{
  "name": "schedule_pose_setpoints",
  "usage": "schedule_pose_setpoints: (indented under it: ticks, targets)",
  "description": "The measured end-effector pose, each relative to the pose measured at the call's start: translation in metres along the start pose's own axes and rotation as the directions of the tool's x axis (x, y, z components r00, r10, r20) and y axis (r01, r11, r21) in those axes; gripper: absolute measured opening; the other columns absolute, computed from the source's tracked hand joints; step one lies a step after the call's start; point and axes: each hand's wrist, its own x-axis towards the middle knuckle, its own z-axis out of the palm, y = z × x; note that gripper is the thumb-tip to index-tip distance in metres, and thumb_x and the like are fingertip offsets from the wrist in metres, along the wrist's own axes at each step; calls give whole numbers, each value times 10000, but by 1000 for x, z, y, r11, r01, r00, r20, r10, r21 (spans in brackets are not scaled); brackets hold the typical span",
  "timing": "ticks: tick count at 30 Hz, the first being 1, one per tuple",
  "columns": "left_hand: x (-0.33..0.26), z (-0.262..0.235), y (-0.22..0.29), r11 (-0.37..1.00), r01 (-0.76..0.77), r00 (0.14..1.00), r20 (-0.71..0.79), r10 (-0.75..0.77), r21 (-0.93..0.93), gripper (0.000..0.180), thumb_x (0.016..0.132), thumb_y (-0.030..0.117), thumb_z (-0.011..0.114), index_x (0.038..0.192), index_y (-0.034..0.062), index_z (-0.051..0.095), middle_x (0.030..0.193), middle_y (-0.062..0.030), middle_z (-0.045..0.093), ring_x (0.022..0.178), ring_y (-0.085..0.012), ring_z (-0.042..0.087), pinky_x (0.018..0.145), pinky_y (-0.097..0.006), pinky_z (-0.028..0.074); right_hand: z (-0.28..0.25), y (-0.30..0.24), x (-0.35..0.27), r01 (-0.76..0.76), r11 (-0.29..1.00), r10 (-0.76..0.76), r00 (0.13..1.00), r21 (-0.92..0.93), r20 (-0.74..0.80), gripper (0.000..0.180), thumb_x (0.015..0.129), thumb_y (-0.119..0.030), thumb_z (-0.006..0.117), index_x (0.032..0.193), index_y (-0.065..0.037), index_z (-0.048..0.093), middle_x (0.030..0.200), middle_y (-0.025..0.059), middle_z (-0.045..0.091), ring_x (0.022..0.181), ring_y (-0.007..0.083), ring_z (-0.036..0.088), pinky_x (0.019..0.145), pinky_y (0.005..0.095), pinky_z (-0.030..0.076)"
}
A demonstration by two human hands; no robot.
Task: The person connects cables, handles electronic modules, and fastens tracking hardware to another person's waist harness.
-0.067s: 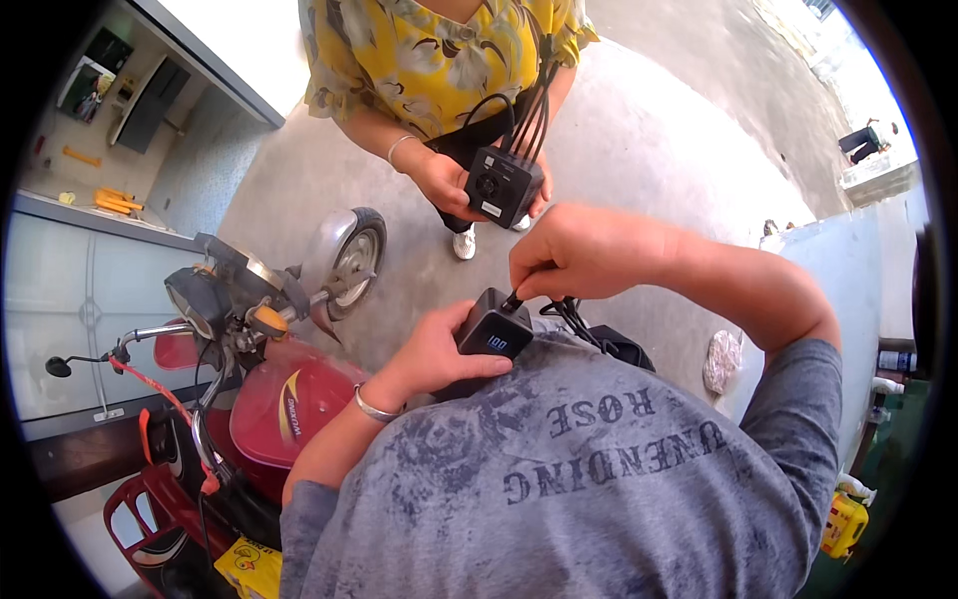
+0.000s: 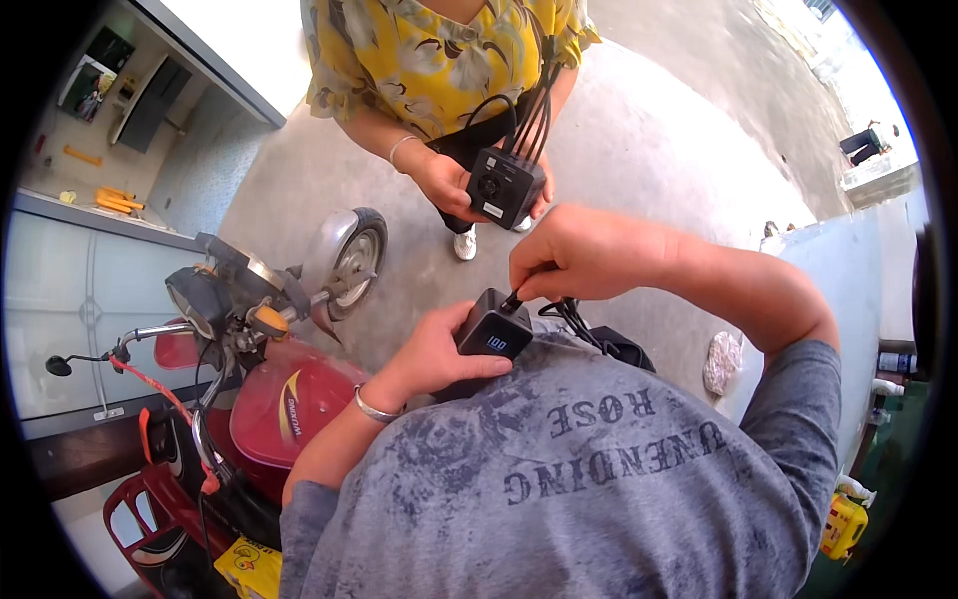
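Note:
My left hand (image 2: 439, 349) is wrapped round a black power bank (image 2: 494, 332) with a lit digital display, held in front of my chest. Its thumb lies along the near edge. Above the power bank, my right hand (image 2: 569, 255) pinches a black cable plug (image 2: 512, 301) whose tip meets the far end of the power bank. How deep the plug sits I cannot tell. Dark cables (image 2: 571, 317) hang below my right hand, by a black bag-like item (image 2: 621, 347). Opposite me, another person in a yellow flowered top holds a black box (image 2: 505, 187) with several cables rising from it.
A red motorcycle (image 2: 284, 399) stands close on my left, its front wheel (image 2: 359, 262) pointing away. On the right are a pale panel (image 2: 838, 270), a crumpled wrapped bundle (image 2: 722, 361) and a yellow container (image 2: 845, 524). An open doorway with shelving lies far left.

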Motion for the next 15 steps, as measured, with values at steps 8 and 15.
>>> schedule_pose_setpoints:
  ticks: [8,15]
  targets:
    - [-5,-25,14,996,-65,994,-93,59,-63,556,708,187,897,1162,12,628,992,16,649,882,-68,592,785,-246,492,-9,0,-2,202,974,-182,967,106,-177,181,896,-73,706,1064,-15,740,778,104,670,676,192,614,633,310,483]
    - [-9,-51,25,996,-51,995,-86,45,-68,486,727,113,862,1138,5,626,922,-18,667,796,-86,635,727,-261,524,-15,-38,-10,189,981,-190,937,-32,-292,163,846,-75,756,985,-13,698,837,98,661,754,231,620,640,339,488]
